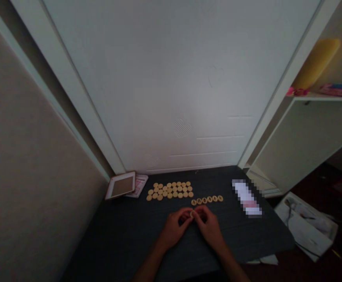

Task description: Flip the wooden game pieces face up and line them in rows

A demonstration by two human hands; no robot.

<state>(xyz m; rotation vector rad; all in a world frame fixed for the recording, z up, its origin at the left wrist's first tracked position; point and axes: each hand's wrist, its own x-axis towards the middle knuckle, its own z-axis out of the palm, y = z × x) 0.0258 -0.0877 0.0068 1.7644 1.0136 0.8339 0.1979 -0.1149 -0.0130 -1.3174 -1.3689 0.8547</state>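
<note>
Between the fingertips of both hands is a small round xiangqi piece (192, 214), pale and partly covered by fingers. My left hand (176, 227) pinches it from the left, and my right hand (207, 224) closes on it from the right. Just beyond my hands, a row of xiangqi pieces (209, 199) lies with dark characters facing up. Farther left, several blank-faced xiangqi pieces (170, 190) lie close together in uneven rows. Which character the held piece bears cannot be made out.
All this lies on a dark table (123, 235) against a white panel (171, 98). At the back left, a framed tray (120, 186) rests on a printed sheet (140, 185). A blurred-out pale object (247, 198) lies right. A white box (308, 225) sits below the table's right side.
</note>
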